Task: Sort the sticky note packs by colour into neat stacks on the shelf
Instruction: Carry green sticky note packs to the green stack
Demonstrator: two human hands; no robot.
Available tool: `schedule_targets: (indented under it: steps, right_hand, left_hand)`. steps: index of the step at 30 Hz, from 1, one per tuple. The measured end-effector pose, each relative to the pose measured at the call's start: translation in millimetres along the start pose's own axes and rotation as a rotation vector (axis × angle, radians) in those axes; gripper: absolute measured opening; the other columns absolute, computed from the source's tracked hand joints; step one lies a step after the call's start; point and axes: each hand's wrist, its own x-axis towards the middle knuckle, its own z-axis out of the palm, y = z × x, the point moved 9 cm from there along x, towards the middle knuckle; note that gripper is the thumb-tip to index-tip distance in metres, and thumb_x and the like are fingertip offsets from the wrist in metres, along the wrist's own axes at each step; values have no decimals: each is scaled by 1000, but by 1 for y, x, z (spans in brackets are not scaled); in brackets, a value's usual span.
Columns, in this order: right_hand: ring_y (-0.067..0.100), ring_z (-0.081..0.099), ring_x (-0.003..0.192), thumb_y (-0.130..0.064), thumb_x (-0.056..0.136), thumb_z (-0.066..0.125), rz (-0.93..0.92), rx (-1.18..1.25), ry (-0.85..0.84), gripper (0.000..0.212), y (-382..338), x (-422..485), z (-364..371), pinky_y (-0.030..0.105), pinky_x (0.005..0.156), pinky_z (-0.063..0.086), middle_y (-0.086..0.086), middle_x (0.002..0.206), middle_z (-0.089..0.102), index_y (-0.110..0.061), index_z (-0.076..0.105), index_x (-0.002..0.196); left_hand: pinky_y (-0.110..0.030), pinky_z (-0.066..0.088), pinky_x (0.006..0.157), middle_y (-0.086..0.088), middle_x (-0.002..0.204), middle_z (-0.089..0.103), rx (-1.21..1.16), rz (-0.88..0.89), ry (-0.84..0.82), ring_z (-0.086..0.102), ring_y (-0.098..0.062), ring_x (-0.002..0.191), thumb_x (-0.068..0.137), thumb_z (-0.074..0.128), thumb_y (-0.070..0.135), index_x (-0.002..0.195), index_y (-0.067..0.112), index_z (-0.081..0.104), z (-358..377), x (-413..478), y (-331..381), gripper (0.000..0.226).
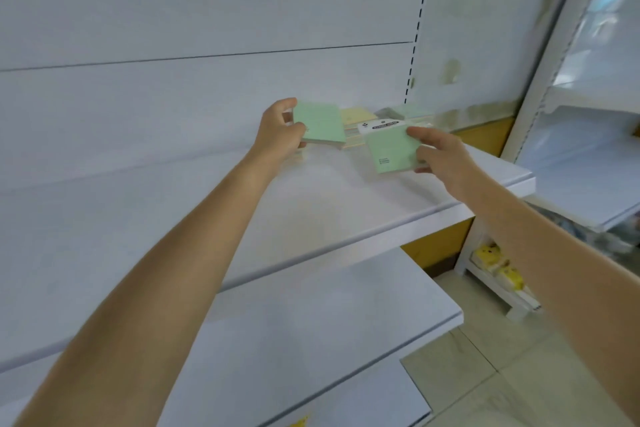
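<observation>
My left hand (277,128) grips a green sticky note pack (320,125) by its left edge, lifted a little above the white shelf (242,204). My right hand (440,152) pinches a second green pack (389,152) by its right edge, just above the shelf. Behind the two packs lies a yellow pack (355,114) and a white labelled pack (379,125). Farther back, at the shelf's rear right corner, more packs (398,113) lie partly hidden and blurred.
The shelf's back panel rises behind the packs, with a slotted upright (419,28) to the right. A lower white shelf (329,322) juts out below. A neighbouring white rack (571,166) stands at right, with yellow goods (498,267) near the tiled floor.
</observation>
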Motion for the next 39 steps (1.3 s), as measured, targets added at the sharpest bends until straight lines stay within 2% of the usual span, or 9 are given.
schedule_targets:
  steps: [4, 12, 24, 26, 29, 32, 34, 36, 39]
  right_hand:
    - [20, 49, 98, 4, 88, 37, -8, 5, 97, 45, 1, 46, -39, 18, 62, 47, 5, 120, 50, -10, 52, 127]
    - [21, 51, 95, 2, 90, 34, 11, -56, 169, 43, 17, 137, -94, 21, 67, 50, 14, 135, 49, -7, 50, 129]
    - [32, 54, 102, 0, 91, 34, -102, -273, -166, 41, 20, 244, -60, 27, 66, 45, 24, 135, 49, 6, 45, 130]
    - [41, 53, 109, 2, 88, 34, -144, -360, -176, 38, 26, 254, -58, 38, 81, 48, 30, 127, 53, 15, 46, 122]
    - [23, 42, 76, 0, 82, 33, -177, -440, -213, 27, 38, 262, -52, 28, 63, 31, 14, 80, 45, 12, 56, 91]
    - [24, 42, 77, -2, 82, 33, -179, -504, -262, 21, 46, 263, -44, 29, 61, 26, 14, 73, 44, 1, 53, 79]
    - [32, 51, 101, -6, 88, 33, -198, -572, -281, 30, 49, 262, -44, 32, 76, 37, 23, 102, 59, -2, 60, 99]
    - [33, 34, 130, -12, 92, 36, -293, -601, -221, 41, 35, 256, -53, 33, 103, 30, 17, 139, 44, -7, 48, 131]
    - [29, 31, 134, -13, 92, 44, -637, -552, -195, 42, -6, 218, -59, 28, 109, 22, 13, 143, 38, -9, 46, 133]
  left_hand:
    - [-20, 54, 63, -13, 116, 53, -27, 23, 5, 53, -19, 95, 86, 44, -6, 133, 7, 43, 41, 41, 5, 49]
    - [-12, 49, 54, -7, 108, 51, -45, -38, 30, 54, -19, 89, 87, 43, -4, 133, 9, 43, 97, 92, -6, 48]
    - [-14, 49, 60, -6, 108, 53, -21, -19, 306, 54, -17, 93, 87, 43, -5, 134, 5, 43, 113, 108, 0, 48]
    - [-13, 49, 59, -3, 103, 54, -27, -5, 342, 55, -15, 88, 87, 43, -5, 132, 6, 44, 118, 103, 4, 46]
    - [-13, 49, 56, -3, 100, 55, -36, 6, 386, 54, -11, 82, 87, 43, -6, 130, 6, 45, 123, 94, 6, 45]
    - [-9, 49, 51, -7, 107, 52, -22, 13, 413, 55, -13, 84, 87, 44, -6, 130, 5, 44, 127, 92, 12, 45]
    - [-9, 50, 52, -7, 106, 53, -9, 9, 398, 55, -6, 76, 87, 44, -6, 130, 6, 45, 136, 94, 15, 45]
    - [-11, 50, 53, -6, 106, 54, 0, 6, 378, 55, -5, 74, 87, 45, -5, 130, 7, 45, 146, 96, 17, 45]
    - [-10, 51, 53, -8, 106, 53, -1, 2, 348, 56, -15, 84, 87, 47, -4, 131, 6, 44, 161, 105, 22, 46]
